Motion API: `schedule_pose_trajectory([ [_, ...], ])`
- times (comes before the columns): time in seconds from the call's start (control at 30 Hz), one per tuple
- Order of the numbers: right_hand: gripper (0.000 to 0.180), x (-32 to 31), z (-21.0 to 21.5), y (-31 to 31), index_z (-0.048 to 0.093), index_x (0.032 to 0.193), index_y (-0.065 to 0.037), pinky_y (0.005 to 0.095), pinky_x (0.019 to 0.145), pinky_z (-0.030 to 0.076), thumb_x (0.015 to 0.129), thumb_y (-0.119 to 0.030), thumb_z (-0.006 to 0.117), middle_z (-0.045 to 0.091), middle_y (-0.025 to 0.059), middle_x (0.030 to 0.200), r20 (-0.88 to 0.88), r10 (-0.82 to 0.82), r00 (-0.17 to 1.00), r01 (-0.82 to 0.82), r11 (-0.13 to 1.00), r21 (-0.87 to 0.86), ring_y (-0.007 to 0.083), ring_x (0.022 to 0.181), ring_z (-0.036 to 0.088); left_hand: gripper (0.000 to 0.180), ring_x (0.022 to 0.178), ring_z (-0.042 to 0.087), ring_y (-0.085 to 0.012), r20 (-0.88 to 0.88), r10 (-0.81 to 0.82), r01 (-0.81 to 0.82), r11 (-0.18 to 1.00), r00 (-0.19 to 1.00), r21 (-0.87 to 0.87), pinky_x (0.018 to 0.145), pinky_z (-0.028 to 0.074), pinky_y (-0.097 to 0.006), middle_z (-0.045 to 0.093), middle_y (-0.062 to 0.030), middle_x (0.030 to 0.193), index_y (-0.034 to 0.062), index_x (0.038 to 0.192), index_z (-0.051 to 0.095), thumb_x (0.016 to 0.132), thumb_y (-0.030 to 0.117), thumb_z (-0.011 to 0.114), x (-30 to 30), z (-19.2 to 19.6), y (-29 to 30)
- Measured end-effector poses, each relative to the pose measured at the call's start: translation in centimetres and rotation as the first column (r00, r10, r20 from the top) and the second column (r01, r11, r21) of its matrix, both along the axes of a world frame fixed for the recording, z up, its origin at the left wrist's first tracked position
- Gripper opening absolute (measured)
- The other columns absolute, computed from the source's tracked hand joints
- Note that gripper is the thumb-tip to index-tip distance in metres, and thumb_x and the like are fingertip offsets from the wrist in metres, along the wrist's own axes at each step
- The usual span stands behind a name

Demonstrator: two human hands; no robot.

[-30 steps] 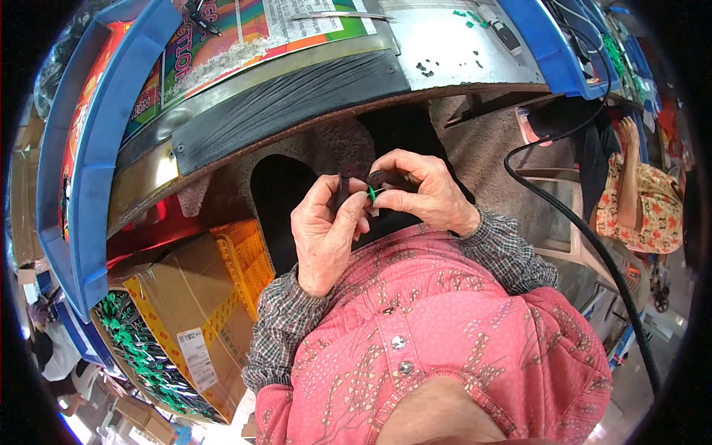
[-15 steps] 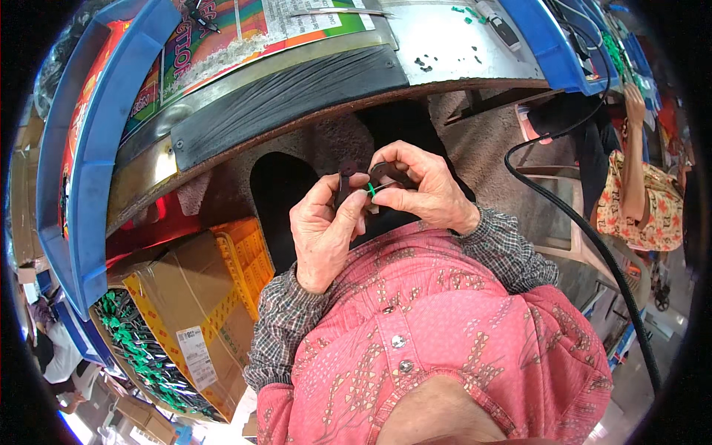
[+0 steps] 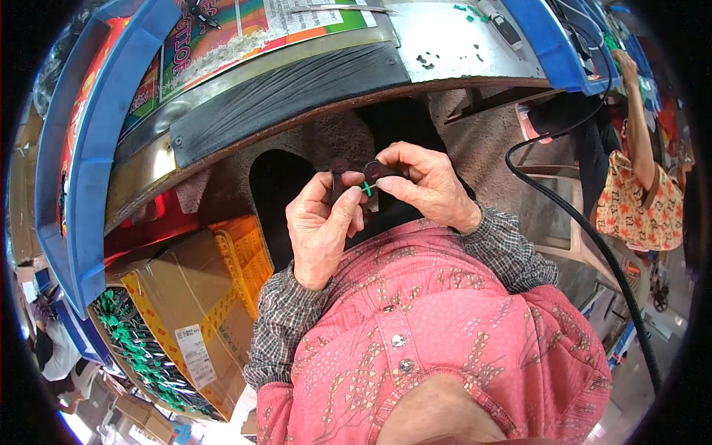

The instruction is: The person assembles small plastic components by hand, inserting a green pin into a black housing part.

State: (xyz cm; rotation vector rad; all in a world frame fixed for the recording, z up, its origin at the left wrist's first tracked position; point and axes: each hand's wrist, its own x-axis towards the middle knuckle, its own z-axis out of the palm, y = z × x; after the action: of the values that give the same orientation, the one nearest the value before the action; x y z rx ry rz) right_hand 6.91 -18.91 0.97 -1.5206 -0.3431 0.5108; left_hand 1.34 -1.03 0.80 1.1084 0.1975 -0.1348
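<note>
Over my lap, close to the workbench edge, both hands work together. My left hand [image 3: 320,236] is closed, its thumb and fingers pinching a narrow dark piece with a rounded end [image 3: 340,166]. In my right hand [image 3: 430,187], thumb and forefinger grip a second dark piece with a round end [image 3: 377,170]. A small bright green cross-shaped piece [image 3: 367,188] sits between the fingertips of both hands. Whether it is joined to either dark piece I cannot tell. My curled fingers hide the lower parts of both dark pieces.
Ahead runs the workbench edge [image 3: 289,96] with a dark strip. Tweezers [image 3: 345,10] and small dark bits [image 3: 424,61] lie on top. Blue trays [image 3: 96,156] flank it. Left stands a cardboard box [image 3: 189,297] of green and dark parts. A black cable [image 3: 593,237] hangs right, near another person's arm [image 3: 641,141].
Both hands have shifted slightly left. The right-hand dark piece has turned, showing more of its round end. The green piece has moved a little left. At the right, the other person's arm has risen.
</note>
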Motion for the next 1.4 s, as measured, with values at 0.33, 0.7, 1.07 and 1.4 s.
schedule_pose_trajectory([
  [0.33,0.011,0.0,0.9,0.1,0.06,0.097,0.002,0.0188,0.057,0.045,0.088,-0.003,0.062,0.056,-0.0012,0.08,0.04,0.023,0.999,-0.021,0.998,-0.051,0.0028,0.067,0.054,0.02,0.059,0.053,-0.0032,-0.1,-0.038,0.041,0.999,0.994,0.03,0.049,0.042,-0.016,0.062,-0.0037,0.084,-0.0022,0.098,0.059,0.081,0.0,0.07,0.3,0.7,0.5],
  [0.7,0.016,0.0,0.3,0.3,0.06,0.1,0.002,0.0193,0.06,0.046,0.086,-0.004,0.065,0.06,0.0012,0.082,0.212,0.018,0.977,-0.005,0.998,-0.064,0.0042,0.071,0.056,0.016,0.063,0.056,-0.0042,-0.069,0.006,-0.001,0.998,0.998,0.062,0.049,0.042,-0.017,0.063,-0.0051,0.089,-0.0008,0.091,0.058,0.081,-0.001,0.07,0.1,0.3,0.3],
  [1.07,0.016,0.3,0.8,0.0,0.059,0.099,0.002,0.0206,0.059,0.048,0.084,-0.003,0.066,0.061,0.0027,0.081,0.117,0.04,0.992,-0.028,0.994,-0.102,0.0063,0.07,0.059,0.016,0.06,0.055,-0.0037,-0.048,0.014,-0.009,0.995,0.999,0.102,0.051,0.042,-0.016,0.063,-0.0025,0.077,-0.0015,0.097,0.06,0.083,0.002,0.068,0.0,0.5,0.5],
  [1.4,0.022,1.1,1.4,-0.4,0.067,0.09,-0.002,0.0291,0.067,0.046,0.069,-0.001,0.073,0.057,0.0049,0.076,0.618,0.131,0.775,0.092,0.944,-0.316,0.0194,0.076,0.058,0.018,0.054,0.046,-0.0038,-0.068,0.044,-0.036,0.993,0.997,0.11,0.046,0.034,-0.019,0.058,0.0005,0.074,-0.0013,0.098,0.061,0.083,0.002,0.069,-0.1,0.6,0.3],
])
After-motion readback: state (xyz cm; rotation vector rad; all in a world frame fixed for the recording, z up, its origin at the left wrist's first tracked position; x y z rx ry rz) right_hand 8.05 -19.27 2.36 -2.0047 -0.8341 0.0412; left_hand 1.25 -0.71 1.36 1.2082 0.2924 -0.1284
